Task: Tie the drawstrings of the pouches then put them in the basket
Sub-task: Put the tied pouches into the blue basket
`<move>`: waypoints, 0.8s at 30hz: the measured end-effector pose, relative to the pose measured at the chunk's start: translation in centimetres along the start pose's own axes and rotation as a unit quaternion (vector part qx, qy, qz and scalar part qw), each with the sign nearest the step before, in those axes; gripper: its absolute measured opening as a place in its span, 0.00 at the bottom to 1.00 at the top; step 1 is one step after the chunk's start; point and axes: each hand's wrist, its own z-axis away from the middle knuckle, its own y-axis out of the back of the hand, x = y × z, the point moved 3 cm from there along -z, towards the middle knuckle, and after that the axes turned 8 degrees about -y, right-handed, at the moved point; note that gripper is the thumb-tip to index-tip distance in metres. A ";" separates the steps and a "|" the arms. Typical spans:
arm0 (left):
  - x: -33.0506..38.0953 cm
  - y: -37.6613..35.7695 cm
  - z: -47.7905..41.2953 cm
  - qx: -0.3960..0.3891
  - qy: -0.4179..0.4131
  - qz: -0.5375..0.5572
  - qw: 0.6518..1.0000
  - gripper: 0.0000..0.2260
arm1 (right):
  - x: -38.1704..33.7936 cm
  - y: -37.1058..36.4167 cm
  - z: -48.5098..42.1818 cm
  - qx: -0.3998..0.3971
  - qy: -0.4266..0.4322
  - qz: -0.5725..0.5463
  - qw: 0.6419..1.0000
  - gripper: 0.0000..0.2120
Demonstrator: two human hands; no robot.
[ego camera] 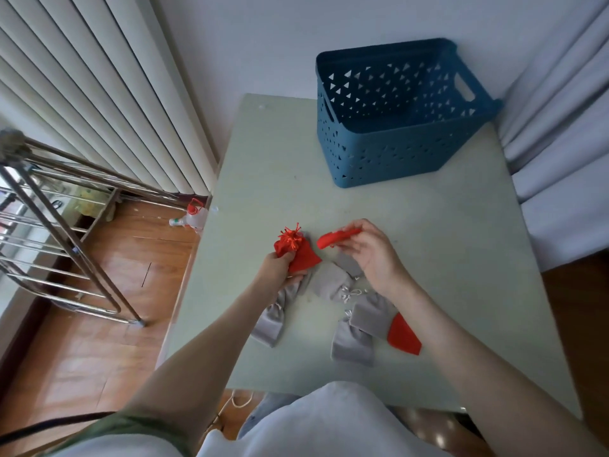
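Observation:
My left hand (279,270) grips a red pouch (301,258) whose gathered top carries a knotted red drawstring (290,238). My right hand (369,249) pinches a second red pouch (336,238), held flat just above the table. Several grey pouches (331,280) lie on the table beneath and in front of both hands. A third red pouch (403,334) lies partly under my right forearm. The blue perforated basket (389,166) stands at the far side of the pale green table (428,232) and looks empty.
A metal drying rack (62,225) stands on the wooden floor to the left. A plastic bottle with a red cap (192,216) lies by the table's left edge. White curtains (560,143) hang to the right, a radiator (99,94) at the far left.

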 end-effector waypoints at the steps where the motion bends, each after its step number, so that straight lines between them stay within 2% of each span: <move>1: 0.0 -0.3 0.0 -0.002 -0.003 -0.008 1.000 0.08 | -0.3 -0.3 0.3 -0.047 -0.022 -0.052 0.997 0.09; 2: 0.3 -1.0 0.2 -0.011 -0.008 -0.018 1.000 0.08 | -0.5 -0.3 0.4 -0.069 -0.041 -0.077 0.994 0.13; 4: 0.6 -2.1 0.4 -0.036 -0.020 -0.026 0.999 0.08 | -0.4 -0.5 0.6 -0.079 -0.050 -0.030 0.995 0.16; 6: 1.1 -3.4 0.8 -0.063 -0.030 -0.019 0.997 0.08 | 0.4 -0.2 0.2 -0.029 -0.026 0.083 0.996 0.04; 8: 1.3 -4.6 1.0 -0.077 -0.040 -0.010 0.996 0.06 | 1.5 0.5 -0.3 0.030 -0.024 0.165 0.986 0.16; 10: 1.6 -5.7 1.0 -0.100 -0.049 0.017 0.994 0.06 | 2.0 1.0 -0.6 0.071 -0.033 0.189 0.979 0.28; 12: 1.9 -6.3 1.1 -0.130 -0.054 0.024 0.990 0.08 | 2.2 1.3 -0.8 0.094 -0.039 0.196 0.975 0.34; 18: 1.3 -7.4 0.2 -0.210 -0.071 -0.100 0.970 0.14 | 3.2 3.3 -1.8 0.174 -0.037 0.185 0.966 0.26; 24: 1.2 -8.2 0.1 -0.238 0.022 0.007 0.971 0.10 | 4.0 5.1 -2.1 0.194 -0.083 0.196 0.958 0.23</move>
